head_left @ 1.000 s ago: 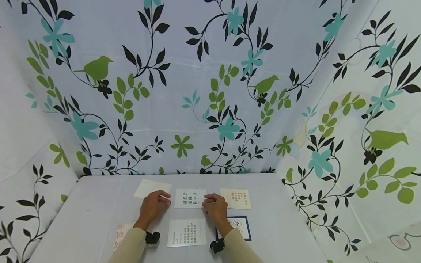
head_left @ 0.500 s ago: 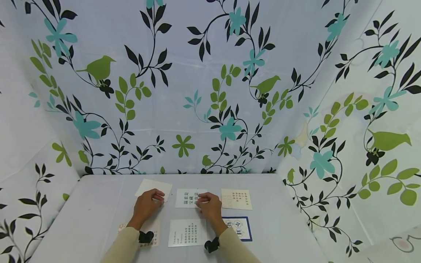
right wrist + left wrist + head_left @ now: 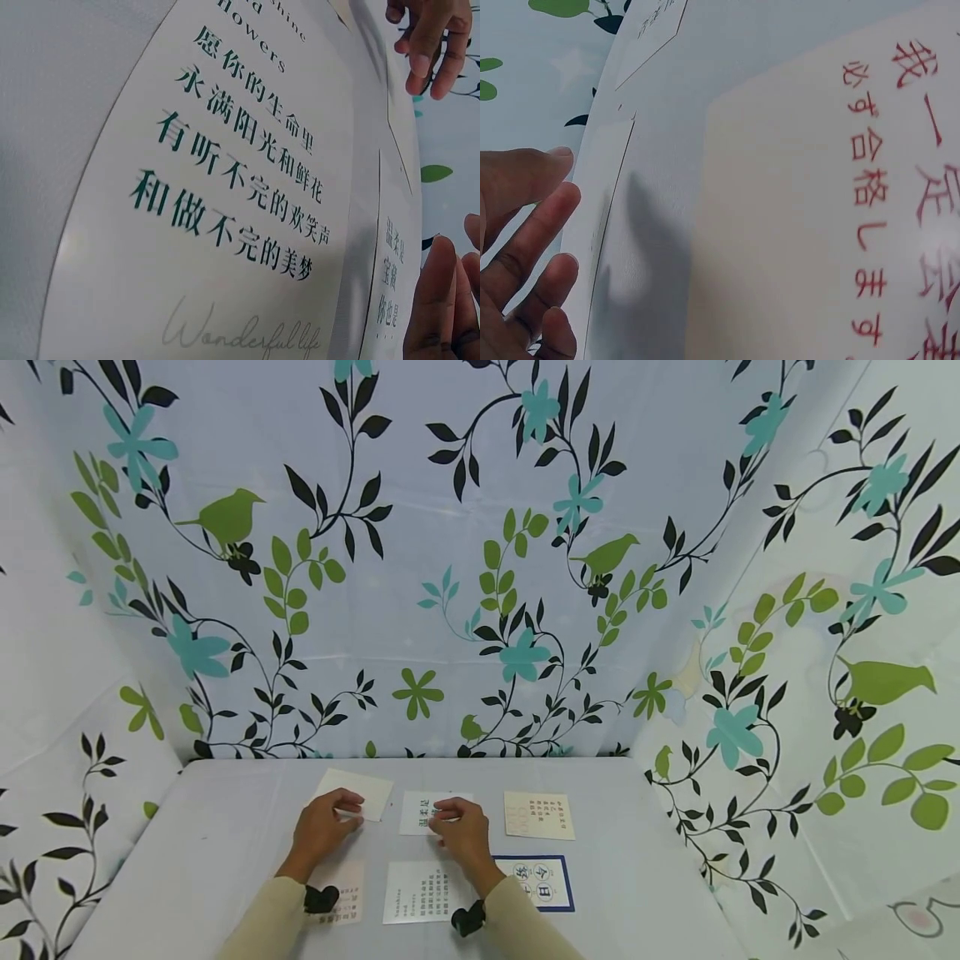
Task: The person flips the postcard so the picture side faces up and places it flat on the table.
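Observation:
My left hand [image 3: 322,828] is over the near left corner of a plain cream card [image 3: 367,783] at the back left, fingers loosely bent with nothing between them. My right hand [image 3: 462,833] hovers over a white card with black writing [image 3: 413,806] in the back middle and hides its right part; its fingers are relaxed and hold nothing. Under the left wrist lies a pale card with red writing [image 3: 780,195], large in the left wrist view. Below the right hand sits a white card with dark green writing [image 3: 120,262], flat on the table.
A cream card with brown writing [image 3: 538,815] lies at the back right. Nearer, a blue-bordered card [image 3: 561,906] is partly covered by the right forearm. The white table [image 3: 637,877] meets a leaf-patterned cloth wall [image 3: 420,643] behind and at the sides.
Both hands have moved left: the left from beside the back middle card to the cream card, the right from that middle card's right edge to over it. The cards stay in place.

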Action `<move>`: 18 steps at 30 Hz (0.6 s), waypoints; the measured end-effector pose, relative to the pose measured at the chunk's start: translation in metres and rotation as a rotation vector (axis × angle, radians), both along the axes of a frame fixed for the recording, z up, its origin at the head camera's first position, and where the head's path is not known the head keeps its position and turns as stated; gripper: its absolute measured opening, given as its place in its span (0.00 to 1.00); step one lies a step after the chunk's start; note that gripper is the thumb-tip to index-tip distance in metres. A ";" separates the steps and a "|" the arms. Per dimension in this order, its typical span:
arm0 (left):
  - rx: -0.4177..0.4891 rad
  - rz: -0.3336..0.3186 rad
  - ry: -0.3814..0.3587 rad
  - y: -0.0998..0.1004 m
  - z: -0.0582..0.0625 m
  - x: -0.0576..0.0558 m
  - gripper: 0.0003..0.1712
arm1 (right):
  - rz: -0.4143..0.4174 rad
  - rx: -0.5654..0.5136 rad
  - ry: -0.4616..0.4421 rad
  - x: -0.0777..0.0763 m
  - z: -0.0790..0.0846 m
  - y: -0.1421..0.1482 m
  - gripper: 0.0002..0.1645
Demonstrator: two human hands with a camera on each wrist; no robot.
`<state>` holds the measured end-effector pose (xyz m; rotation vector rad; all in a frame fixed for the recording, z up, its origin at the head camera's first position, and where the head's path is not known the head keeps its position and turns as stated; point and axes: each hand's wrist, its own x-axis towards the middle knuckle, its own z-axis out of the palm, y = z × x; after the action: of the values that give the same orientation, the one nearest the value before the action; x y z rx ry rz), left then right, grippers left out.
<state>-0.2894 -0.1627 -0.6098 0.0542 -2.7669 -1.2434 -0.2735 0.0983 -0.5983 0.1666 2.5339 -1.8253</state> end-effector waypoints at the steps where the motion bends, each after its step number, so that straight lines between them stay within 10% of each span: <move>1: -0.002 -0.001 -0.001 -0.001 0.000 0.000 0.16 | 0.004 0.000 -0.004 0.000 0.001 -0.002 0.18; 18: -0.021 0.010 -0.019 -0.024 0.007 0.000 0.20 | 0.102 -0.020 -0.037 0.001 0.005 -0.022 0.24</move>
<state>-0.2894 -0.1871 -0.6031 0.0780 -2.7915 -1.2181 -0.2727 0.0766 -0.5928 0.0689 2.4510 -1.7923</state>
